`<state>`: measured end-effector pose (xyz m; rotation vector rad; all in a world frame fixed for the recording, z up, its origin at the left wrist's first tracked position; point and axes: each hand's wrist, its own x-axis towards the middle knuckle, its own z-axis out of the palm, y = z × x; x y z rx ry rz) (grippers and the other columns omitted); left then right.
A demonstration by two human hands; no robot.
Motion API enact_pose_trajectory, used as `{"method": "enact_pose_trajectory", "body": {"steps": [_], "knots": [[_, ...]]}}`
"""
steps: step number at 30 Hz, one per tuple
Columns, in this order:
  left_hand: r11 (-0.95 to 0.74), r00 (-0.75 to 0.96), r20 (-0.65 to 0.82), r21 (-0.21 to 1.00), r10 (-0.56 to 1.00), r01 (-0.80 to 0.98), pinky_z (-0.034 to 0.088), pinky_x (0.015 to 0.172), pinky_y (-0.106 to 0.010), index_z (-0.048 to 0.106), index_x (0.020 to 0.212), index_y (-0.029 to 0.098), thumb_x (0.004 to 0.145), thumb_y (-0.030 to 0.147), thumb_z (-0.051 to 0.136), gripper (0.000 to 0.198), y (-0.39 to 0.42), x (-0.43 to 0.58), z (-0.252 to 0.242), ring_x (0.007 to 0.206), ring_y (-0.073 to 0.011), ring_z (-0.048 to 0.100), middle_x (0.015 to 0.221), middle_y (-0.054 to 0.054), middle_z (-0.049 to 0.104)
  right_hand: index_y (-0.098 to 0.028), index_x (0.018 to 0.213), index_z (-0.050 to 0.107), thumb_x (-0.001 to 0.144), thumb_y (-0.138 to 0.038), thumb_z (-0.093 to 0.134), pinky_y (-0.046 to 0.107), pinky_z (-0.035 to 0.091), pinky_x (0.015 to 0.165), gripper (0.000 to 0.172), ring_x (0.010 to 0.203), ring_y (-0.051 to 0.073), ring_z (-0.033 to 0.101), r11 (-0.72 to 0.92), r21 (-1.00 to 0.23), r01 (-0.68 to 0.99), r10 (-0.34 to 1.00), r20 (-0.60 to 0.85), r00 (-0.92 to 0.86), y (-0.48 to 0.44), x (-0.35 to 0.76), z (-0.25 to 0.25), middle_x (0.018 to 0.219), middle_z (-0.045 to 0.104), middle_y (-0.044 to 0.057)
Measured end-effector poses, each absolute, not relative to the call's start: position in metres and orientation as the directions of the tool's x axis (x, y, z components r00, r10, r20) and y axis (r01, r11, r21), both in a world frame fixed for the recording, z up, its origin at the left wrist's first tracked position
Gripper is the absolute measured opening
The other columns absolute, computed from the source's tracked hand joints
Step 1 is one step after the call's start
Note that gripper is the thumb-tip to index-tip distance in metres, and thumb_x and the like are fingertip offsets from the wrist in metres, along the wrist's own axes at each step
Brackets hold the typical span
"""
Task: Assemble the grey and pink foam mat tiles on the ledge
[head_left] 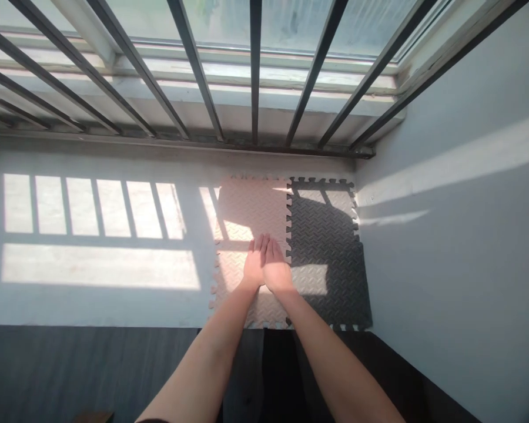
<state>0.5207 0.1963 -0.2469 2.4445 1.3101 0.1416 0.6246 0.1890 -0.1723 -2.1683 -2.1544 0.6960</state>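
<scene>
My left hand (253, 265) and my right hand (276, 269) lie side by side, touching, palms down with fingers stretched forward. Both rest on the pink foam mat (251, 205), around the seam between its far and near tiles. Neither hand holds anything that shows. Toothed, puzzle-like edges run around the pink tiles. Along their right side sits a dark grey foam mat (321, 229) with the same zigzag texture, its teeth meeting the pink edge. The part of the seam under my hands is hidden.
The mats lie on a pale ledge (92, 305) with barred patches of sunlight. Dark metal bars (254, 76) stand in front of a window (291, 26) at the back. A white wall (445, 264) borders the right side. Below the ledge is a dark floor (79, 364).
</scene>
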Motion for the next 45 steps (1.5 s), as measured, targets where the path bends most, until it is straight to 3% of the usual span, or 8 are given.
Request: {"method": "enact_pose_trajectory", "body": {"steps": [2, 8, 16, 21, 26, 31, 37, 45], "knots": [[-0.478, 0.546, -0.112, 0.358, 0.830, 0.802, 0.026, 0.135, -0.062, 0.038, 0.174, 0.016, 0.104, 0.042, 0.052, 0.076, 0.195, 0.522, -0.247, 0.169, -0.0396, 0.026, 0.178, -0.018, 0.040, 0.001, 0.160, 0.055, 0.105, -0.014, 0.039, 0.041, 0.043, 0.130, 0.058, 0.156, 0.032, 0.053, -0.099, -0.307, 0.947, 0.945, -0.328, -0.007, 0.201, 0.641, -0.172, 0.163, 0.058, 0.026], [-0.438, 0.511, -0.195, 0.320, 0.837, 0.840, 0.026, 0.135, -0.061, 0.040, 0.172, 0.012, 0.105, 0.040, 0.046, 0.073, 0.194, 0.521, -0.246, 0.170, -0.0378, 0.026, 0.180, -0.017, 0.036, 0.006, 0.169, 0.035, 0.106, -0.016, 0.035, 0.050, 0.025, 0.138, 0.067, 0.169, 0.037, 0.029, -0.164, -0.277, 0.947, 0.932, -0.358, 0.057, 0.257, 0.691, -0.187, 0.180, 0.031, 0.027], [-0.439, 0.508, -0.198, 0.307, 0.838, 0.844, 0.027, 0.135, -0.062, 0.042, 0.172, 0.015, 0.103, 0.040, 0.049, 0.075, 0.193, 0.521, -0.251, 0.168, -0.0386, 0.032, 0.178, -0.016, 0.041, 0.004, 0.169, 0.037, 0.104, -0.021, 0.040, 0.056, 0.025, 0.137, 0.069, 0.168, 0.037, 0.032, -0.112, -0.219, 0.969, 0.930, -0.366, 0.024, 0.269, 0.689, -0.194, 0.179, 0.034, 0.028], [-0.440, 0.504, -0.197, 0.294, 0.841, 0.849, 0.030, 0.135, -0.061, 0.045, 0.171, 0.015, 0.102, 0.039, 0.051, 0.074, 0.193, 0.521, -0.250, 0.168, -0.0381, 0.033, 0.178, -0.015, 0.040, 0.004, 0.171, 0.034, 0.103, -0.015, 0.033, 0.054, 0.024, 0.137, 0.070, 0.171, 0.034, 0.024, -0.058, -0.248, 0.967, 0.951, -0.310, -0.022, 0.303, 0.692, -0.199, 0.181, 0.029, 0.026], [-0.434, 0.504, -0.229, 0.296, 0.833, 0.851, 0.030, 0.135, -0.061, 0.043, 0.172, 0.014, 0.103, 0.042, 0.049, 0.075, 0.194, 0.520, -0.251, 0.169, -0.0392, 0.031, 0.180, -0.013, 0.037, 0.008, 0.170, 0.032, 0.099, -0.010, 0.036, 0.050, 0.032, 0.134, 0.073, 0.170, 0.036, 0.028, -0.087, -0.227, 0.970, 0.927, -0.375, -0.005, 0.320, 0.688, -0.209, 0.180, 0.030, 0.028], [-0.430, 0.498, -0.217, 0.294, 0.840, 0.854, 0.030, 0.136, -0.059, 0.045, 0.172, 0.018, 0.103, 0.044, 0.050, 0.074, 0.193, 0.520, -0.253, 0.169, -0.0381, 0.031, 0.180, -0.011, 0.038, 0.007, 0.168, 0.038, 0.105, -0.018, 0.035, 0.057, 0.027, 0.135, 0.067, 0.166, 0.038, 0.036, -0.113, -0.210, 0.971, 0.945, -0.323, 0.041, 0.350, 0.686, -0.199, 0.175, 0.039, 0.031], [-0.427, 0.501, -0.236, 0.304, 0.832, 0.852, 0.027, 0.137, -0.062, 0.038, 0.176, 0.018, 0.102, 0.043, 0.051, 0.078, 0.191, 0.519, -0.254, 0.170, -0.0379, 0.028, 0.180, -0.012, 0.036, 0.010, 0.165, 0.041, 0.103, -0.008, 0.034, 0.050, 0.029, 0.133, 0.065, 0.162, 0.038, 0.040, -0.133, -0.189, 0.973, 0.939, -0.338, 0.063, 0.380, 0.703, -0.201, 0.172, 0.043, 0.032], [-0.394, 0.489, -0.250, 0.346, 0.836, 0.851, 0.030, 0.136, -0.059, 0.046, 0.172, 0.017, 0.103, 0.051, 0.052, 0.077, 0.193, 0.520, -0.252, 0.168, -0.0384, 0.032, 0.179, -0.011, 0.038, 0.003, 0.169, 0.036, 0.110, -0.033, 0.047, 0.054, 0.025, 0.134, 0.070, 0.167, 0.036, 0.029, -0.118, -0.185, 0.976, 0.963, -0.261, 0.067, 0.392, 0.692, -0.205, 0.177, 0.035, 0.031]]}}
